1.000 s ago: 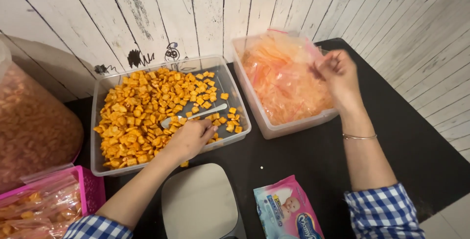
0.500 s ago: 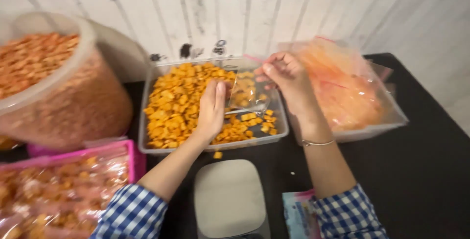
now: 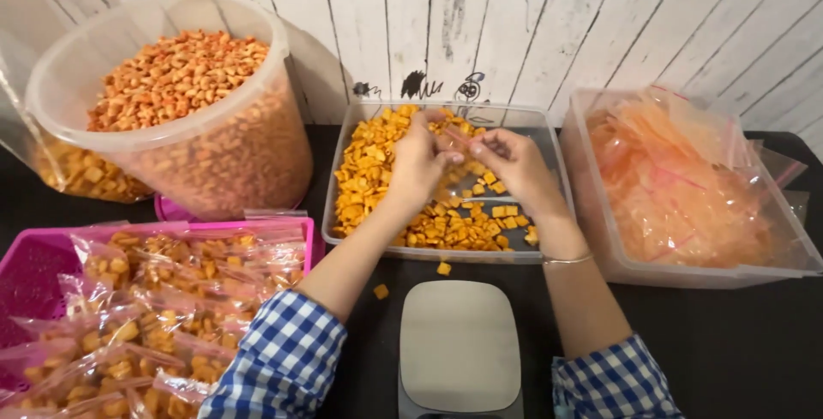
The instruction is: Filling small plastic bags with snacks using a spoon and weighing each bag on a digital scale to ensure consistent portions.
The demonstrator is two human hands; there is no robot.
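Landmark: clear tray of orange square crackers [image 3: 377, 174], at mid-bench against the white plank wall [image 3: 514, 16].
Left hand: left hand [image 3: 417, 160] was over the tray's middle, fingers pinched together on one edge of a small clear bag [image 3: 459, 140].
Right hand: right hand [image 3: 514, 166] was just right of the left hand, also over the tray, fingers closed on the opposite edge of the same bag.
Bag: held between both hands just above the crackers; whether its mouth was open could not be told.
Step in hand (judged): spreading the bag's mouth ahead of filling.
Next move calls for (judged): one hand keeping the mouth apart while the other frees itself to gather crackers.
Right of tray: clear tub of empty bags [image 3: 686, 179], just beside it.
Left of tray: large round tub of orange snacks [image 3: 180, 102].
Front-left of tray: pink basket [image 3: 34, 256] of filled bags [image 3: 163, 299].
Front of tray: grey scale [image 3: 459, 346], nothing on its plate; two stray crackers [image 3: 381, 291] between tray and scale.
Bench: black bench [image 3: 737, 342].
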